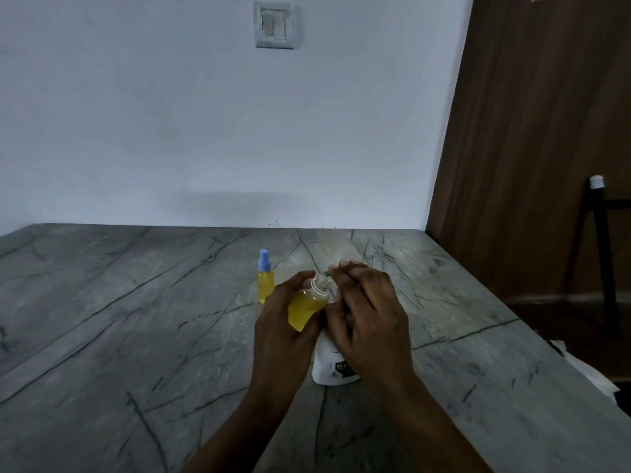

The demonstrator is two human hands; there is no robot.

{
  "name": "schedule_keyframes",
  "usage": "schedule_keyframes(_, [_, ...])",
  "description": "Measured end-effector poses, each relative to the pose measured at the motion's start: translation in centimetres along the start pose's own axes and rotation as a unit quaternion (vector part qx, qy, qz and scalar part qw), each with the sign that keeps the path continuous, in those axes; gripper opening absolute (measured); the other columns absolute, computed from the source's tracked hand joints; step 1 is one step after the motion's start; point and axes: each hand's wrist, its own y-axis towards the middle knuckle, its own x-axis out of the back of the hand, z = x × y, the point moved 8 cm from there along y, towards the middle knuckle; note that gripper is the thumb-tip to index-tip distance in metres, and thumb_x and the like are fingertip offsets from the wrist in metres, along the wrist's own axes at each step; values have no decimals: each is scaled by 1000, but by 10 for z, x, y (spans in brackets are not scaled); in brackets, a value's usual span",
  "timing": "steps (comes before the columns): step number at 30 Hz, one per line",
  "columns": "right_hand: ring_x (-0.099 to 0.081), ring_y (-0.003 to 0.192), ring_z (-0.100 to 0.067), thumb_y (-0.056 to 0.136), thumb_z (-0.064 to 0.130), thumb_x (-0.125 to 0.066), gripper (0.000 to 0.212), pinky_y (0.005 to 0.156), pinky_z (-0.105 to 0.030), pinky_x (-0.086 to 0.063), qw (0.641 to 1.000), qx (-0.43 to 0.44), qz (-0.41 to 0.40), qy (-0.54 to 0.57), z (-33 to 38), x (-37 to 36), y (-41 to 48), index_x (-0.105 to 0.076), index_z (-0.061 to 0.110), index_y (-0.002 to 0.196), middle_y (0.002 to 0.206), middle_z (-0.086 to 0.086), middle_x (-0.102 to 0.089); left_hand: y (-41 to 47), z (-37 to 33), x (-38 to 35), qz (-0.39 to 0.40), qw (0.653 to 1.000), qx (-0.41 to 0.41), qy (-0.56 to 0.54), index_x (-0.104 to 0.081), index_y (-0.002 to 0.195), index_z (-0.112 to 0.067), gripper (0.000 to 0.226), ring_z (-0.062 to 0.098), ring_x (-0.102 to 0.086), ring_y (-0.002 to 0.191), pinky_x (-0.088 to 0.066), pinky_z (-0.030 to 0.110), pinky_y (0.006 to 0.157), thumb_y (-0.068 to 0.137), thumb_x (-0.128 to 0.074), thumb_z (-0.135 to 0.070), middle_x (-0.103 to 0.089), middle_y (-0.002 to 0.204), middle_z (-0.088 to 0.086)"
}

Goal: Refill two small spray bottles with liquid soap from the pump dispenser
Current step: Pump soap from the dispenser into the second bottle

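Grey veined stone countertop (136,319) fills the lower frame; its far edge meets the pale wall (170,131), its right edge runs diagonally down toward the lower right corner. We see our left hand (283,322) wrapped around an uncapped spray bottle (305,308) of yellow liquid, tilted with the threaded neck up and to the right, fingers curled round the body and the thumb along the side. Our right hand (368,319) sits over the white pump dispenser (333,363), fingers bunched together on the pump head, which is mostly hidden; a small green tip (327,274) shows just at the bottle's neck. We cannot tell if the pump is pressed down. The dispenser stands on the countertop, near the middle, touching or just below the held bottle. The second spray bottle (265,279), yellow with a blue cap, stands upright just left of and behind the hands, apart from them. Wide bare stone to the left and in front; less room to the right before the edge. A wall switch (274,24) is high up, a brown door (529,148) right, a dark stand (596,233) beyond the edge.
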Motion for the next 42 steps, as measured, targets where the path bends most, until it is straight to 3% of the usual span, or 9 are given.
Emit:
schedule_keyframes(7, [-55, 104, -21, 84, 11, -51, 29, 89, -29, -47, 1000, -9, -16, 8, 1, 1, 1, -71, -2, 101, 100, -14, -68, -2, 2, 0, 0, 1000, 0, 15, -50, 109, -47, 48, -1, -61, 94, -48, 12, 77, 79, -72, -16, -65, 109, -10])
schedule_keyframes(13, [-56, 100, -22, 82, 12, -52, 27, 88, -27, -47, 999, -20, -26, 12, -1, -2, -5, -71, -3, 95, 96, -14, -68, -4, 5, 2, 6, 1000, 11, 3, -54, 110, -39, 47, -6, -60, 93, -44, 6, 73, 78, -72, -10, -64, 107, -14])
schedule_keyframes(20, [-58, 97, -21, 93, 20, -44, 36, 86, -27, -48, 999, -18, -30, 6, 1, -2, -7, -72, -3, 92, 93, -13, -69, -4, 4, 2, 12, 1000, 8, -4, -54, 109, -41, 39, -6, -61, 90, -45, 7, 72, 72, -64, -30, -64, 102, -17])
schedule_keyframes(30, [-54, 100, -20, 84, 16, -50, 30, 82, -25, -47, 1000, -11, -3, -24, 4, -1, 1, -71, -1, 99, 98, -12, -68, -3, 1, 1, 2, 1000, 4, -16, -55, 110, -38, 38, -3, -62, 90, -48, 10, 74, 74, -63, -29, -66, 103, -14])
schedule_keyframes(37, [-54, 101, -20, 85, 16, -51, 30, 84, -25, -46, 999, -6, -3, -34, 4, 1, 4, -72, -1, 100, 99, -12, -68, -1, -3, 2, -11, 1000, 7, -18, -49, 108, -47, 42, -8, -58, 97, -43, 5, 76, 72, -63, -29, -61, 105, -22])
schedule_keyframes(42, [-54, 102, -21, 85, 15, -50, 31, 85, -25, -45, 1000, -10, 0, -28, 4, 1, 3, -71, -1, 102, 100, -12, -67, -1, -1, 2, -12, 1000, 5, -6, -50, 108, -48, 42, -3, -60, 96, -46, 9, 78, 73, -63, -30, -63, 107, -15])
